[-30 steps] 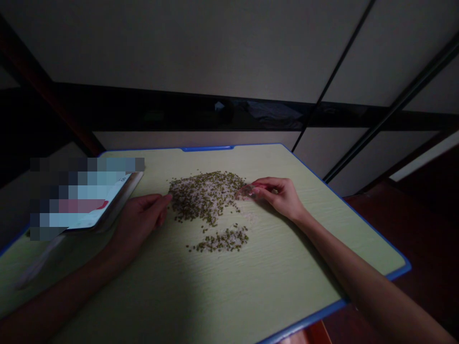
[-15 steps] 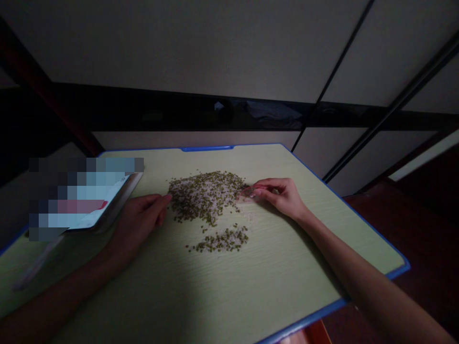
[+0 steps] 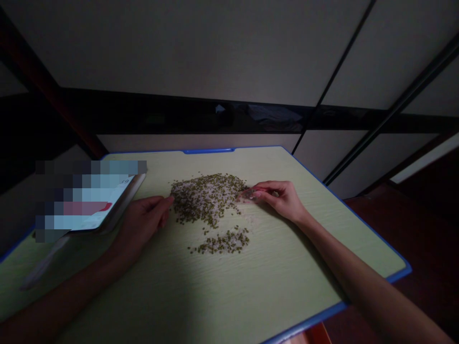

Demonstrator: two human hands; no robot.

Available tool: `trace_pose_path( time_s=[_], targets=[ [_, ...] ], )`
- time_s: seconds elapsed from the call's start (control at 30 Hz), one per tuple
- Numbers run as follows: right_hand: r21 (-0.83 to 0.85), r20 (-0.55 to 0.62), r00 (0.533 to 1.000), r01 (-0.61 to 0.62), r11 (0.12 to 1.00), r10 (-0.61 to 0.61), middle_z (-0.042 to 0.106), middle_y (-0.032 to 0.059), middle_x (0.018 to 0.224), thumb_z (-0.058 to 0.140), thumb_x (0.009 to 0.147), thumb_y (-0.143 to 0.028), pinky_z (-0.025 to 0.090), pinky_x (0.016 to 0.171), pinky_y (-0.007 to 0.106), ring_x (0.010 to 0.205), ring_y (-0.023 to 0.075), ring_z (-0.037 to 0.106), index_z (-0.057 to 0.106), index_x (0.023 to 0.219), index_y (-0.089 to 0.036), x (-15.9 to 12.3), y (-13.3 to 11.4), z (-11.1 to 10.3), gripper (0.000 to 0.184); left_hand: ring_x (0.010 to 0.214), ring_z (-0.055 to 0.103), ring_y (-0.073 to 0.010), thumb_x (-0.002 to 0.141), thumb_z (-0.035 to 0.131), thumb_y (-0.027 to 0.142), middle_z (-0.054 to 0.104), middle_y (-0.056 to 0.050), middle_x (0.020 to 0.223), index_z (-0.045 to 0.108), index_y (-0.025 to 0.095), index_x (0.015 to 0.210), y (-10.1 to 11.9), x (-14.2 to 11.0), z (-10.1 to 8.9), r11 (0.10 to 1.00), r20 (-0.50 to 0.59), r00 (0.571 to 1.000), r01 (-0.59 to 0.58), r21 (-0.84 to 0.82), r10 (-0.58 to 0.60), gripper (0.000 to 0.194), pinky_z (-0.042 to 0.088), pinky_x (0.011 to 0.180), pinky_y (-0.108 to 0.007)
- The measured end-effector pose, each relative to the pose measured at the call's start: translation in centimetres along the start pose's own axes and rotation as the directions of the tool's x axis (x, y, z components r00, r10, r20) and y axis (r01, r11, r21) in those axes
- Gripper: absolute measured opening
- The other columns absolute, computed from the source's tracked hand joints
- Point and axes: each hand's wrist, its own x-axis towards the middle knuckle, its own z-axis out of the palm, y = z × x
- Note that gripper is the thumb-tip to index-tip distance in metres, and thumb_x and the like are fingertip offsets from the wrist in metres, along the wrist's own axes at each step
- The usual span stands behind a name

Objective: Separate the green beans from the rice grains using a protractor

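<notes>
Lit-up screen [image 3: 116, 195] leaning at ten o'clock on my counter [image 3: 287, 267], crowding my left grip [image 3: 145, 217]; cabinets [image 3: 201, 52] at twelve. Main pile [image 3: 206, 196] is grainy, speckled green and whitish, smaller heap [image 3: 225, 242] at its six. It's at my left grip's two o'clock, fingers curled, can't tell if pinching anything. Right grip [image 3: 263, 191], at the pile's three, pinches a see-through reddish piece [image 3: 246, 195].

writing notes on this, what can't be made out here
In the head view:
Lit screen: mostly hidden by pixelation.
Clear item: blurred, partly covered by the right hand.
Left hand: its own back hides whether it holds anything.
Orange object: cut off by the tabletop and bottom edge.
</notes>
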Motion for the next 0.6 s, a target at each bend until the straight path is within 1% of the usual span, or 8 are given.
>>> trace_pose_path(
  time_s=[0.23, 0.43, 0.53, 0.6],
  targets=[
    [0.009, 0.061, 0.998, 0.014, 1.000, -0.015, 0.074, 0.0043, 0.075, 0.065, 0.073, -0.026, 0.050, 0.059, 0.026, 0.065, 0.0166, 0.065, 0.074, 0.081, -0.019, -0.16, -0.31, -0.40, 0.014, 0.037, 0.035, -0.0094, 0.068, 0.046, 0.049, 0.037, 0.007, 0.034, 0.039, 0.022, 0.038, -0.30, 0.16, -0.04, 1.000, 0.001, 1.000, -0.012, -0.003, 0.012, 0.042, 0.028, 0.044, -0.024],
    [0.007, 0.061, 0.998, 0.030, 1.000, -0.031, 0.074, 0.0061, 0.076, 0.064, 0.074, -0.028, 0.050, 0.061, 0.026, 0.066, 0.0169, 0.065, 0.073, 0.082, -0.015, -0.10, -0.25, -0.04, 0.018, 0.037, 0.035, -0.0092, 0.066, 0.047, 0.051, 0.037, 0.007, 0.034, 0.039, 0.021, 0.037, -0.53, 0.26, -0.02, 1.000, -0.003, 1.000, -0.015, -0.011, 0.015, 0.042, 0.028, 0.045, -0.023],
    [0.000, 0.087, 0.996, 0.038, 0.999, -0.038, 0.074, 0.0072, 0.078, 0.063, 0.075, -0.029, 0.051, 0.062, 0.027, 0.068, 0.0174, 0.065, 0.072, 0.084, -0.013, -0.05, -0.25, -0.03, 0.021, 0.037, 0.035, -0.0092, 0.066, 0.046, 0.052, 0.037, 0.007, 0.034, 0.040, 0.022, 0.037, -0.63, 0.29, 0.00, 1.000, 0.002, 1.000, -0.014, -0.007, 0.014, 0.042, 0.028, 0.044, -0.023],
    [0.009, 0.112, 0.992, 0.051, 0.999, -0.052, 0.074, 0.0074, 0.082, 0.063, 0.076, -0.028, 0.051, 0.066, 0.028, 0.072, 0.0178, 0.066, 0.072, 0.086, -0.013, -0.03, -0.27, -0.13, 0.020, 0.036, 0.035, -0.0091, 0.066, 0.047, 0.053, 0.036, 0.007, 0.034, 0.040, 0.022, 0.038, -0.66, 0.31, 0.03, 1.000, 0.009, 1.000, -0.002, -0.017, 0.002, 0.042, 0.027, 0.043, -0.023]
  ],
)
